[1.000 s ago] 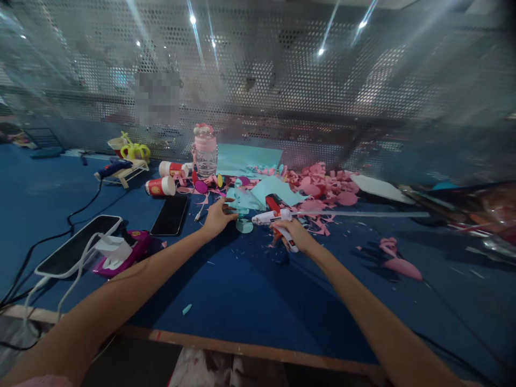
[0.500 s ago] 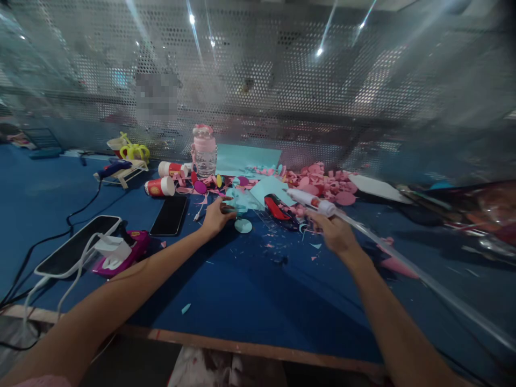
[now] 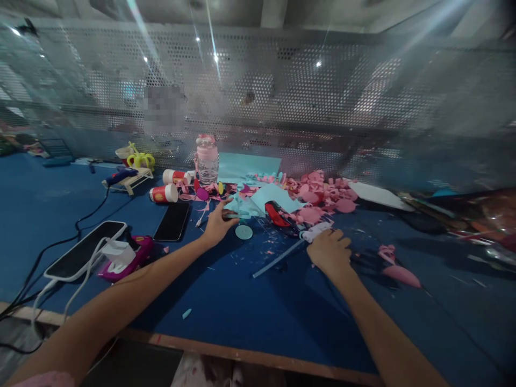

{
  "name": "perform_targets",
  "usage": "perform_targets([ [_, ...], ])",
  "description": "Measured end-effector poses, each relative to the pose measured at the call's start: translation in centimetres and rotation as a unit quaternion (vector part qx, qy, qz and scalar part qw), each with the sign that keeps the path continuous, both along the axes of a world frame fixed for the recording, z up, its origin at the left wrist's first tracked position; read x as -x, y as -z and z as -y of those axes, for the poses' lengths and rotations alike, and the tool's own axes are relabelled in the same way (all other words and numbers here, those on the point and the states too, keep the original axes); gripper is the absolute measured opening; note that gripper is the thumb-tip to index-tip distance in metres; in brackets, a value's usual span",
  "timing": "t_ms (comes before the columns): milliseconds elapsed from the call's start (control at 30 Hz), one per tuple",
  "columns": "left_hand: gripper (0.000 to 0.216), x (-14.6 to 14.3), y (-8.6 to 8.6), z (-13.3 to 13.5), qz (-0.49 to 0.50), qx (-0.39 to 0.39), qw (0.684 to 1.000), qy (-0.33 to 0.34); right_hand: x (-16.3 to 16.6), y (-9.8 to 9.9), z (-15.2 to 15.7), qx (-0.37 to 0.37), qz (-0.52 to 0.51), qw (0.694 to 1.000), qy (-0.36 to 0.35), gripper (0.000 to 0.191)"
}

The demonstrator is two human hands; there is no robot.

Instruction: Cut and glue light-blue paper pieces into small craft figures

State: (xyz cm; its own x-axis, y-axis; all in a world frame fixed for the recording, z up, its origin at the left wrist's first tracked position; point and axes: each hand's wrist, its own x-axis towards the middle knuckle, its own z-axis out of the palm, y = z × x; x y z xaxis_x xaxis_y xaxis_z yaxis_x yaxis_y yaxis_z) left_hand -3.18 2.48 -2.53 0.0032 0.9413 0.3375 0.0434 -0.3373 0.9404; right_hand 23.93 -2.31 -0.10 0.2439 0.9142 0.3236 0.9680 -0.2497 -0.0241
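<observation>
My left hand (image 3: 218,224) is closed on a light-blue foam piece (image 3: 242,206), pinched at its left side; a dark bit shows by the fingertips. Just below it lies a light-blue disc (image 3: 244,232). My right hand (image 3: 331,250) is curled at a white pen-like glue gun (image 3: 317,231), low over the table; the palm side is hidden. A long clear rod, like a glue stick (image 3: 278,259), runs from the tool down to the left. A red-and-black tool (image 3: 276,214) lies between the hands, beside a light-blue sheet (image 3: 274,195).
Pink foam cut-outs (image 3: 314,193) are heaped at the back right. A clear bottle (image 3: 207,164), paper cups (image 3: 163,193), a phone (image 3: 172,221) and a magenta charger block (image 3: 129,258) with cables stand left. A perforated metal screen (image 3: 258,123) closes the back.
My right hand has lowered and turned over. The rod, which stretched to the lower right, now points to the lower left. My left hand stays at the light-blue piece.
</observation>
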Motion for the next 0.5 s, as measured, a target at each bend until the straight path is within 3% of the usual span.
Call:
perform_targets([
  [33,0.061,-0.1,-0.1,0.1,0.004,0.003,1.0,0.01,0.8,-0.6,0.4,-0.027,0.001,0.999,0.035,0.047],
  [100,0.064,-0.2,-0.1,0.4,0.02,0.012,0.999,0.033,2.4,-2.0,0.7,-0.097,-0.002,0.995,0.009,0.049],
  [133,0.066,-0.3,-0.1,0.5,0.03,0.018,0.998,0.048,3.1,-2.6,0.7,-0.134,-0.019,0.99,-0.035,0.048],
  [200,0.069,-0.4,-0.1,0.5,0.054,0.035,0.995,0.08,4.4,-3.5,0.0,-0.154,-0.103,0.965,-0.187,0.043],
  [267,0.072,-0.5,0.0,0.6,0.076,0.052,0.989,0.113,5.7,-3.7,-1.3,-0.084,-0.251,0.909,-0.322,0.033],
  [333,0.076,-0.6,0.0,0.6,0.091,0.061,0.984,0.141,7.0,-3.3,-2.7,0.012,-0.401,0.838,-0.369,0.033],
  [400,0.077,-0.7,0.1,0.7,0.098,0.066,0.979,0.163,8.4,-2.7,-3.8,0.057,-0.49,0.785,-0.374,0.037],
  [500,0.076,-0.7,0.0,0.7,0.082,0.064,0.98,0.168,10.2,-2.1,-4.7,0.05,-0.563,0.748,-0.348,0.037],
])
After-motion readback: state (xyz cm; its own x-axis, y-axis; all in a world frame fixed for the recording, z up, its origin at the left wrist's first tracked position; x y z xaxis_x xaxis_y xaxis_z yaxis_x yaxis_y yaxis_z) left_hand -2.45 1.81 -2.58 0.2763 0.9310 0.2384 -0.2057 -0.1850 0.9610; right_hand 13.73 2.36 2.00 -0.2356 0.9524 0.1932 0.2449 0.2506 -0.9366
